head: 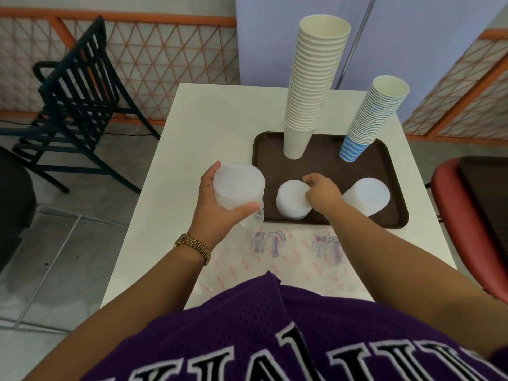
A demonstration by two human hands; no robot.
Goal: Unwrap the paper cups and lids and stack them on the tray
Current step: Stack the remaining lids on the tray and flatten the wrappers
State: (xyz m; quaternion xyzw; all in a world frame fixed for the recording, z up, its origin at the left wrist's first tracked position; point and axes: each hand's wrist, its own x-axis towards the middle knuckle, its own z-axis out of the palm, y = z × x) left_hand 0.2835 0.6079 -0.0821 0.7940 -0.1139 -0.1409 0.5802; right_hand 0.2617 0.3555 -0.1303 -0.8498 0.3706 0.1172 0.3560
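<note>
Left hand (220, 207) is grasping a plastic-sleeved stack of lids (238, 188) above the white table (209, 116), beside the brown tray (324, 166). Right hand (323, 192) is pinching the top of a small lid stack (291, 200) sitting on the tray. Tall white cup stack (310, 86), blue-striped cup stack (371, 119) and larger lid stack (367, 196) are also standing on the tray. Empty wrappers (288, 251) are lying at the table's near edge, showing blurred print resembling "6.5oz".

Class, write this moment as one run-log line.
left hand: holds wrapped lids | right hand: pinches lid stack on tray | both cup stacks standing

Dark slatted chair (74, 86) beside orange lattice railing (154, 50), grey floor (68, 243).
</note>
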